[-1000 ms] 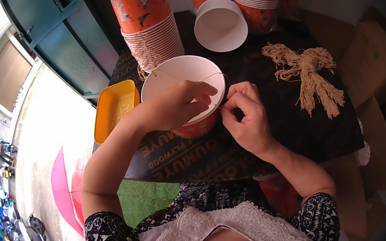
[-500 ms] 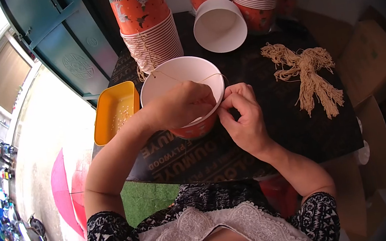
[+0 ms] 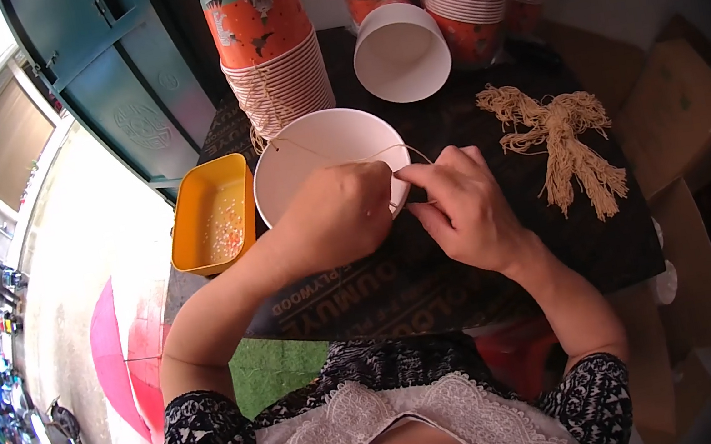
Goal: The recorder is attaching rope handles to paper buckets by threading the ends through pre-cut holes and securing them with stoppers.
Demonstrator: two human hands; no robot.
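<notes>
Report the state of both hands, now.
Left hand: curled closed in front of the white-lined bucket; anything inside is hidden.
Right hand: fingers bent at the cord; whether gripping it cannot be told.

Short left sleeve [image 3: 205,442] and right sleeve [image 3: 589,403] show white geometric print on black. Wide whitish lace collar [image 3: 349,425] parts at the front, floral, edges scalloped. Left hand [image 3: 343,212] and right hand [image 3: 466,210] are bare.

teal door [image 3: 138,89], dark table [image 3: 563,260], green floor [image 3: 277,371]
</notes>
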